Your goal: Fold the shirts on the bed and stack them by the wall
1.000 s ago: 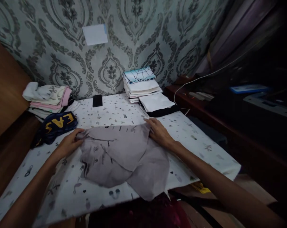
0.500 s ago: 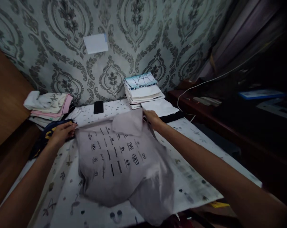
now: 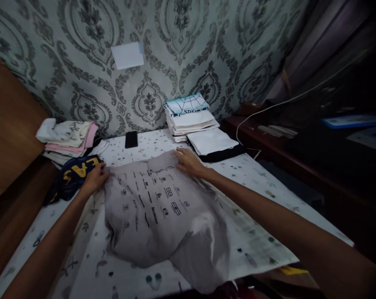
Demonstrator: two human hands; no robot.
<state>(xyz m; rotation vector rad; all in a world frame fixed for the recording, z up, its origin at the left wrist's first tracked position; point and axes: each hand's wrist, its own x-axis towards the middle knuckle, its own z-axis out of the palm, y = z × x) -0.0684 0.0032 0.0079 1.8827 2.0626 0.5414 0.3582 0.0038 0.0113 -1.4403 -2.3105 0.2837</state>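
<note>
A grey shirt (image 3: 163,224) printed with several rows of small black logos is spread over the patterned cloth, its near end rumpled and hanging at the table's front edge. My left hand (image 3: 96,177) is closed on its far left corner, fingertips pinching the fabric. At the far right corner, my right hand (image 3: 189,162) has its fingers closed on the cloth, beside a small folded-over flap (image 3: 161,162). Just behind my left hand lies a dark navy garment (image 3: 74,176) with yellow letters.
Folded clothes (image 3: 68,139) are piled at the back left, near a black phone (image 3: 131,139). Another stack (image 3: 191,120) stands at the back right, with a white folded garment (image 3: 211,142) on a black one beside it. A white cable (image 3: 269,107) runs along the right.
The shirt's far edge has come down flatter on the table, and its flap shows smaller. My right hand has moved left and slightly nearer; the view has shifted a little.
</note>
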